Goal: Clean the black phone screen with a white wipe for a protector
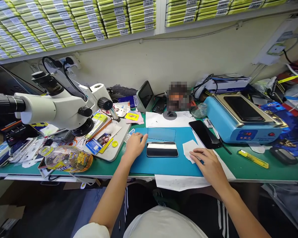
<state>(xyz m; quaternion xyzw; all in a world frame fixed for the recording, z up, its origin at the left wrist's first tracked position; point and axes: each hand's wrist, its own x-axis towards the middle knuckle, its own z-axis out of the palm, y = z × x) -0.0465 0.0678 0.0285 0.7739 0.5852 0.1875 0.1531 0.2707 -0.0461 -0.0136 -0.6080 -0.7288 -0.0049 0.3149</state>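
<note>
A smartphone (162, 152) lies face up on the blue mat (169, 168), its dark screen crossed by a bright reflection. Just behind it rests a clear, dark-edged glass sheet (161, 134). To the left of both, my left hand (136, 144) has its fingers apart, the fingertips close to the glass's left edge. On the right side of the mat, my right hand (207, 162) pinches the near edge of a white wipe (189, 149) between thumb and fingers. Part of the wipe is hidden under those fingers.
A microscope (52, 109) and a plastic bottle (68, 158) stand left. Right are a black phone (205, 134), a yellow cutter (253, 159) and a blue heating plate machine (243, 127) bearing another phone. A glass jar (200, 110) sits behind. Packed boxes (114, 16) fill the overhead shelf.
</note>
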